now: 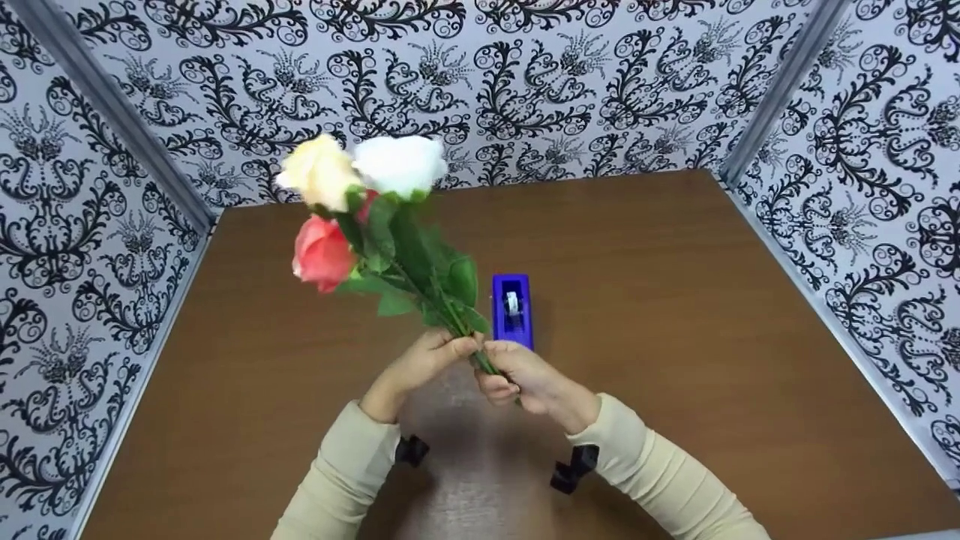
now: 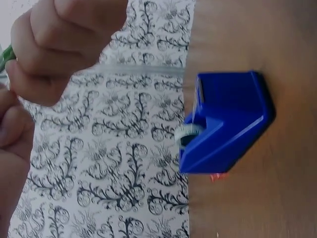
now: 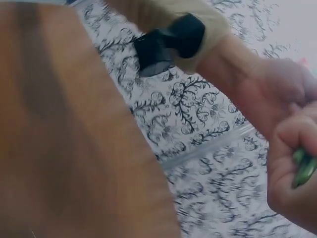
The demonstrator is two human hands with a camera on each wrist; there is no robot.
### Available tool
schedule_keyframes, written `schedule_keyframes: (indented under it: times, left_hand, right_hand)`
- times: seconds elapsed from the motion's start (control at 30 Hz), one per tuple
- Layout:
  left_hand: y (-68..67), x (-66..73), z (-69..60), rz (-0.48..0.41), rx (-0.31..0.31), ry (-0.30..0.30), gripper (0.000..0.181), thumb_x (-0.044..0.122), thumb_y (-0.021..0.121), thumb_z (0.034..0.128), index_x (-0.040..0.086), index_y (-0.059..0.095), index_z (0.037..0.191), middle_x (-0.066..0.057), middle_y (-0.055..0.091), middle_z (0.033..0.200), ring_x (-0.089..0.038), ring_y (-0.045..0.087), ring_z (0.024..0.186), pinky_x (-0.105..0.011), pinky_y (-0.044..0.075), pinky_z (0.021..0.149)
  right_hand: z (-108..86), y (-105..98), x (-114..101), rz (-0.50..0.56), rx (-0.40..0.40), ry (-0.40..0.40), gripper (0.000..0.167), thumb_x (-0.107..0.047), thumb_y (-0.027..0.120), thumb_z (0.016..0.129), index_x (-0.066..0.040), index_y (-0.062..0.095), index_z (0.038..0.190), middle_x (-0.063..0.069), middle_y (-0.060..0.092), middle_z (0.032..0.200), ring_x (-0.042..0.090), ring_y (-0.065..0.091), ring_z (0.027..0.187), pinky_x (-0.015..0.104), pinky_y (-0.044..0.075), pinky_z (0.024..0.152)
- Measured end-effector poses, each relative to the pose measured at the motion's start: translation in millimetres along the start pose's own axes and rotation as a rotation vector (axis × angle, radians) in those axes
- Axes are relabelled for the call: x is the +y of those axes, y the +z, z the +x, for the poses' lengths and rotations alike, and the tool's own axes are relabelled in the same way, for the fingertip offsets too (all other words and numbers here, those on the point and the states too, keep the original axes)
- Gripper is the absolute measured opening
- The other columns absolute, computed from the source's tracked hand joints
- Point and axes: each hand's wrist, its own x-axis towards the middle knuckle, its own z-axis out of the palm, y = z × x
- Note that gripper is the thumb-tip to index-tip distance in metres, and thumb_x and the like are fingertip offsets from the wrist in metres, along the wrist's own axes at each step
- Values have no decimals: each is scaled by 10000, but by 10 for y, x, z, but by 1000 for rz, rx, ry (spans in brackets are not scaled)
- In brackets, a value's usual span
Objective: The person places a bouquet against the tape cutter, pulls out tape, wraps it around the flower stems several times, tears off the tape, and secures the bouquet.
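A bunch of roses with green leaves (image 1: pixel 405 247) is held up over the table by both hands. Its blooms are a pale yellow rose (image 1: pixel 321 172), a white rose (image 1: pixel 400 165) and a coral rose (image 1: pixel 324 253); more red shows behind them. My left hand (image 1: pixel 431 364) grips the stems just below the leaves. Lower down, my right hand (image 1: pixel 529 379) curls around the stem ends (image 3: pixel 304 168). Just beyond the hands stands a blue tape dispenser (image 1: pixel 513 311) with a roll of tape (image 2: pixel 188 134) in it; neither hand touches it.
The brown wooden table (image 1: pixel 675 300) is enclosed by patterned black-and-white walls (image 1: pixel 525 82) with grey metal strips at the corners. Black devices (image 1: pixel 576 469) are worn on both wrists. A small red patch (image 2: pixel 218 176) shows beside the dispenser; its kind is unclear.
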Motion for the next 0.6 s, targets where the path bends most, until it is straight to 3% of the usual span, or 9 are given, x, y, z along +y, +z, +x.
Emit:
schedule_keyframes:
  times: [0.07,0.17,0.23,0.33,0.4,0.47,0.53,0.6]
  left_hand:
    - [14,-37,29,-3,81,-2,684,525,518,851,-149,509,964,61,556,885,-74,507,837,-241,400,780]
    - [108,-110,58,26,261,10,568,421,561,872,-117,551,1053,70,558,796,-62,513,729,-222,411,679]
    - [204,-155,71,54,382,8,471,323,569,892,-104,560,1090,53,527,712,-71,480,626,-212,392,585]
    - [349,-179,90,71,528,-56,351,252,553,914,-60,557,1075,36,431,600,-82,385,501,-207,329,482]
    - [414,-181,114,64,591,-111,311,266,527,928,-23,537,1041,33,408,579,-77,362,479,-202,314,470]
    - [445,-184,143,44,621,-139,254,246,485,951,-4,500,989,29,380,554,-64,334,459,-196,292,456]
    - [445,-205,163,18,619,-131,217,204,450,967,-12,468,953,24,353,534,-51,311,448,-192,271,450]
    - [425,-246,167,-25,581,-86,203,155,423,974,-42,436,926,21,334,524,-50,297,446,-192,256,450]
  right_hand:
    - [12,29,3,-74,141,-77,258,-256,351,996,-138,517,839,-123,386,440,-18,282,370,164,181,383]
    - [52,46,-12,-234,408,-242,236,-161,365,987,-90,523,826,-82,391,462,0,316,391,156,216,390]
    - [79,39,-18,-424,566,-385,231,-133,397,980,-47,521,805,-45,407,489,19,354,412,157,254,398]
    - [100,9,3,-824,735,-581,171,-91,455,955,15,519,838,21,471,503,68,438,421,169,333,408]
    - [94,5,22,-1081,805,-672,130,-71,487,936,23,519,852,57,515,512,101,495,423,177,385,421]
    - [83,9,33,-1208,828,-713,107,-65,496,929,18,522,866,81,545,523,131,525,417,180,405,423]
    - [70,17,23,-1191,802,-687,119,-83,489,935,7,525,867,95,555,515,139,512,382,178,392,387]
    - [56,18,-6,-1083,755,-614,159,-108,472,947,11,530,858,109,556,505,134,476,348,183,372,355]
